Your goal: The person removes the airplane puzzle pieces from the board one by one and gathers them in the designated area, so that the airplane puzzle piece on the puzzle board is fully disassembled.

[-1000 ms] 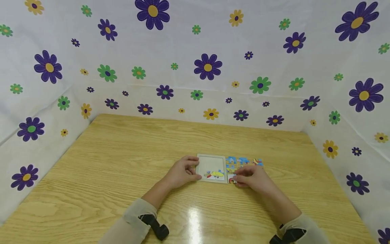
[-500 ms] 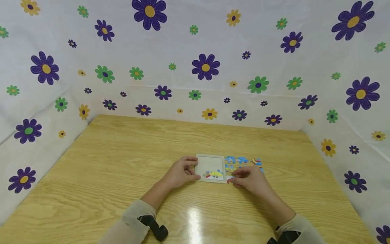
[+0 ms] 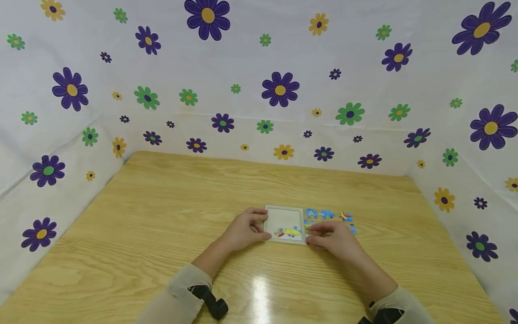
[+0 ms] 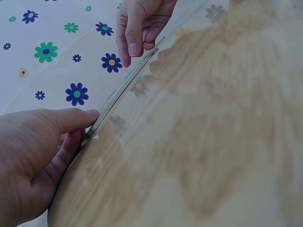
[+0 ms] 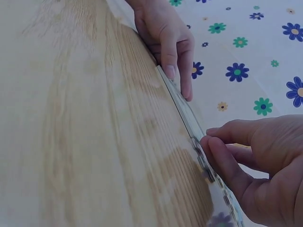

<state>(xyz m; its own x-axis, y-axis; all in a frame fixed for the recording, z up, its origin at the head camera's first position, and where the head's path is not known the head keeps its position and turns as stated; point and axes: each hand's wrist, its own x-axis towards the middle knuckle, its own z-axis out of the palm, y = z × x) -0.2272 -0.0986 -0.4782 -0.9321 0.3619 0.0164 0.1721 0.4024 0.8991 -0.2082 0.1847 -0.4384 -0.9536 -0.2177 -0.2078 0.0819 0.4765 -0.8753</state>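
Observation:
A square jigsaw puzzle tray (image 3: 285,208) lies on the table, its front right part filled with a yellow, red and white picture piece (image 3: 292,232). My left hand (image 3: 246,229) holds the tray's left edge, thumb near the front corner. In the left wrist view that thumb (image 4: 78,119) lies along the edge. Just right of the tray, my right hand (image 3: 337,238) pinches a puzzle piece (image 3: 308,243), mostly covered by the fingers; a bit of red shows. The right wrist view has those fingertips (image 5: 212,132) close together at the tray's side.
Loose blue puzzle pieces (image 3: 311,213) and a red-yellow one (image 3: 346,217) lie right of the tray, some partly under the right hand. The wooden table (image 3: 182,193) is walled by a flowered white cloth (image 3: 243,58). Black straps (image 3: 208,299) circle both wrists.
The right fingers have shifted slightly toward the tray and now cover most of the red-and-white piece that showed earlier. The left hand stays at the tray. The head view sways a little.

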